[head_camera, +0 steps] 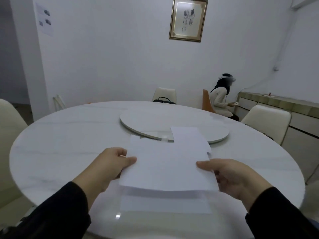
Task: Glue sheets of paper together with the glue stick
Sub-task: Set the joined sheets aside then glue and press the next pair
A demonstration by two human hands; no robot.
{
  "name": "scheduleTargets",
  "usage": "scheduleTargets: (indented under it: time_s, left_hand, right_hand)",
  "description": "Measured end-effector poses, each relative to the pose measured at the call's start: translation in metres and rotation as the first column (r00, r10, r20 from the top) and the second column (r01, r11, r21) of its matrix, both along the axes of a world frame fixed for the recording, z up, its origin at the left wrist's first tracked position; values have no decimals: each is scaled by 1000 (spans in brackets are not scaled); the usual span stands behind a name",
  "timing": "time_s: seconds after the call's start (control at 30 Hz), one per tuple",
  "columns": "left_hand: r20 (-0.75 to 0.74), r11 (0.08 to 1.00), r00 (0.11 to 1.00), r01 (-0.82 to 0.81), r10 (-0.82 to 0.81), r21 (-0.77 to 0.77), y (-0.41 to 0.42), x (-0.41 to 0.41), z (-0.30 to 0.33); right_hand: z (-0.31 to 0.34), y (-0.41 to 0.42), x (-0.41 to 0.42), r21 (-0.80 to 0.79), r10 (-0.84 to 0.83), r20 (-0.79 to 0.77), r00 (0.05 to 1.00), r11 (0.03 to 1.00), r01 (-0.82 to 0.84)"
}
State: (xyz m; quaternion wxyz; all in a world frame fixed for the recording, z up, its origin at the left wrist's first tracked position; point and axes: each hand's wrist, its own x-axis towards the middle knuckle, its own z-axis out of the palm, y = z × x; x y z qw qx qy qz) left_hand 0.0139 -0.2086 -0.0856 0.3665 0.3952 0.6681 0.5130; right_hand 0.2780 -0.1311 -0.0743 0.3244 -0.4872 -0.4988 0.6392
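Note:
I hold a white sheet of paper (165,166) above the round white table (60,149), near its front edge. My left hand (110,166) pinches the sheet's left edge, thumb on top. My right hand (229,176) grips its right edge the same way. A second white sheet (188,137) lies further back, partly over the turntable, with its near part hidden by the held sheet. Another sheet (165,204) lies flat on the table right under the held one. No glue stick shows in view.
A white turntable (155,118) sits at the table's centre. Cream chairs stand at the left (8,128), far side (164,94) and right (265,121). A black bag (164,100) rests by the far chair. A person (222,99) sits at the back right beside a low cabinet (279,104).

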Motion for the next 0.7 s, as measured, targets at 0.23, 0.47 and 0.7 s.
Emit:
scheduleTargets:
  time_s: [0.23,0.47,0.7]
  left_hand:
    - [-176,997,984,-11,-2,-74,-4,-3,-21]
    - [-321,993,946,9,-45,-115,-10,-5,-24]
    - [-392,991,918,6,-58,-132,-9,-9,-28]
  right_hand:
    - [-26,4,11,101,-100,126,987,991,88]
    - [-41,0,13,120,-101,154,983,989,83]
    - [-46,-1,9,112,-114,168,979,989,96]
